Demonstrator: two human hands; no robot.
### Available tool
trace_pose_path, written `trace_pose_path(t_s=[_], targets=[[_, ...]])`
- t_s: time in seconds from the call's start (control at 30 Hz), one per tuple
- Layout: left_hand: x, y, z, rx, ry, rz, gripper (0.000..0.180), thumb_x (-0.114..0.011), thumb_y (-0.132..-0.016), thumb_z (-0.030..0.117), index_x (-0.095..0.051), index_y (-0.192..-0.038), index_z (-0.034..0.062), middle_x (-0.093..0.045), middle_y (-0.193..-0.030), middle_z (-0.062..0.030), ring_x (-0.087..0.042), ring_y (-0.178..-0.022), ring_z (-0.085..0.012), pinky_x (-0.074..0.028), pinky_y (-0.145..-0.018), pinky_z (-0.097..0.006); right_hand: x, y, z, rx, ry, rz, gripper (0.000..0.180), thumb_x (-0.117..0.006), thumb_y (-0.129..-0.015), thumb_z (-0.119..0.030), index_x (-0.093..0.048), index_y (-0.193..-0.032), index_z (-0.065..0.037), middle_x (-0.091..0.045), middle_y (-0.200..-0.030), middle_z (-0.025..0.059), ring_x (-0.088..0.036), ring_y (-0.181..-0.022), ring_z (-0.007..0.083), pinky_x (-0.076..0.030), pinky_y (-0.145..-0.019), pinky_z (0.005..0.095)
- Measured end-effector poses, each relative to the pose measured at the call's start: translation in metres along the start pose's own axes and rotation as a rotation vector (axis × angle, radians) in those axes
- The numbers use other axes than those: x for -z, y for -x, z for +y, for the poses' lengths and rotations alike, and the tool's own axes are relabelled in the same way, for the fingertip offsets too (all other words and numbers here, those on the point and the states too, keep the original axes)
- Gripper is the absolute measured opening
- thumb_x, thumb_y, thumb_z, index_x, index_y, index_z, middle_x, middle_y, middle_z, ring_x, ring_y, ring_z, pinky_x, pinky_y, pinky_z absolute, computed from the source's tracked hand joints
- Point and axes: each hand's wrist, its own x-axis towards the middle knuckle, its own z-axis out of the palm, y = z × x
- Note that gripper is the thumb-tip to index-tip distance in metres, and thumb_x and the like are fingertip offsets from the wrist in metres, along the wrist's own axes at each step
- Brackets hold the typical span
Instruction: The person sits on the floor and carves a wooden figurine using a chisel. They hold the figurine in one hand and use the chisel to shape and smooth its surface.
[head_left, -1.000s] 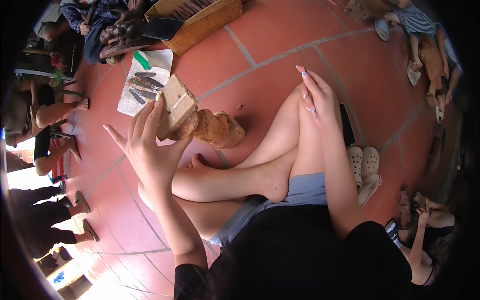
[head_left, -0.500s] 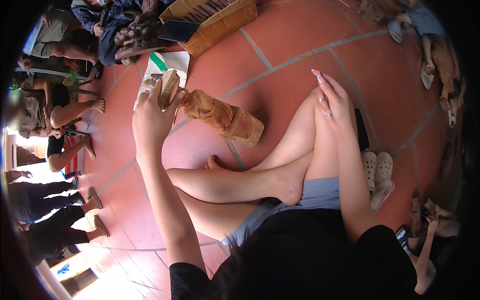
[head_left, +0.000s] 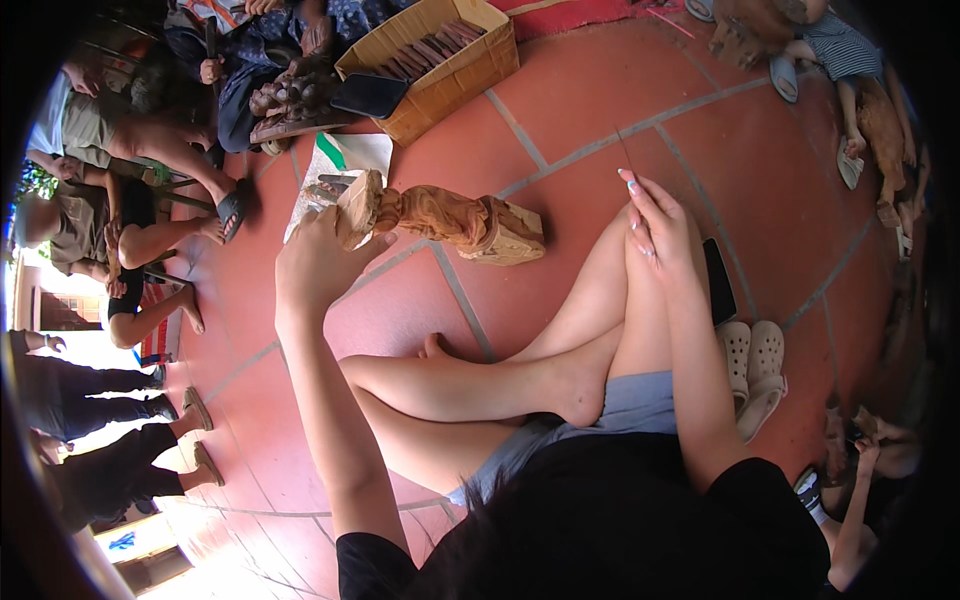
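My left hand point(head_left: 322, 262) is closed around one blocky end of a carved wooden piece point(head_left: 450, 217). The carving is brown with swirling grain, narrow near my hand, and its paler square end points right above the floor. My right hand point(head_left: 656, 226) rests over my raised knee, fingers pinched together on a thin dark stick-like tool point(head_left: 624, 150) that points upward; its exact kind is too fine to make out. Just beyond my left hand lies a white sheet point(head_left: 372, 150) with a green item point(head_left: 330, 151) and small dark pieces on it.
A cardboard box point(head_left: 420, 122) of brown sticks stands at the back, with a black phone point(head_left: 370, 95) at its corner. Another dark phone point(head_left: 719, 282) and cream clogs point(head_left: 752, 370) lie right of my leg. Other people sit or stand left, behind and right on the red tiles point(head_left: 590, 95).
The carving has turned in my left hand, its far end swinging upward and right and showing another side. The thin tool in my right hand now shows more plainly.
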Motion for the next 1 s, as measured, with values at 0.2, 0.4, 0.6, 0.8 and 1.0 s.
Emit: trace_pose_path(t_s=[0.2, 0.4, 0.6, 0.8, 1.0], targets=[[-0.016, -0.054, 0.0, -0.32, -0.14, 0.366, 0.063, -0.067, -0.074, 0.056, -0.065, -0.105, 0.0009, -0.049, -0.13, -0.0191, -0.043, -0.125, -0.0313, -0.036, -0.101, -0.048, -0.002, -0.001, -0.002, -0.014, -0.037, 0.003, 0.028, -0.054, -0.096, -0.018, -0.058, -0.12, -0.003, -0.05, -0.063, -0.0011, -0.028, -0.036, 0.0016, -0.022, -0.034, 0.0187], [-0.003, -0.088, 0.032, -0.471, -0.182, 0.361, 0.066, -0.054, -0.084, 0.057, -0.059, -0.119, 0.0008, -0.041, -0.143, -0.0136, -0.038, -0.131, -0.0297, -0.033, -0.105, -0.043, 0.002, 0.0, -0.002, -0.008, -0.056, 0.011, 0.029, -0.057, -0.095, -0.019, -0.057, -0.118, -0.001, -0.052, -0.064, 0.0011, -0.031, -0.034, 0.0028, -0.027, -0.036, 0.0187], [-0.011, -0.077, 0.075, -0.597, 0.323, 0.478, 0.063, -0.077, -0.071, 0.038, -0.059, -0.118, -0.0002, -0.061, -0.118, -0.0155, -0.053, -0.116, -0.0327, -0.044, -0.095, -0.041, 0.0, 0.002, -0.008, -0.042, -0.054, -0.025, 0.028, -0.053, -0.097, -0.019, -0.058, -0.118, -0.002, -0.05, -0.064, 0.0001, -0.029, -0.036, 0.0024, -0.023, -0.035, 0.0191], [-0.048, -0.067, 0.117, -0.539, 1.076, 0.389, 0.063, -0.086, -0.06, 0.019, -0.058, -0.114, -0.0001, -0.064, -0.111, -0.014, -0.06, -0.105, -0.0275, -0.047, -0.092, -0.037, 0.004, 0.002, -0.007, -0.042, -0.079, -0.023, 0.028, -0.052, -0.097, -0.018, -0.057, -0.118, -0.001, -0.05, -0.064, 0.0007, -0.029, -0.036, 0.0027, -0.023, -0.036, 0.0194], [-0.124, -0.055, 0.122, -0.261, 1.775, 0.04, 0.055, -0.076, -0.079, 0.02, -0.05, -0.122, -0.0016, -0.061, -0.109, -0.0089, -0.057, -0.106, -0.0195, -0.043, -0.094, -0.034, 0.004, -0.002, -0.005, -0.047, -0.122, -0.04, 0.028, -0.053, -0.096, -0.019, -0.058, -0.117, -0.001, -0.051, -0.065, 0.0011, -0.029, -0.036, 0.0027, -0.024, -0.035, 0.0191]])
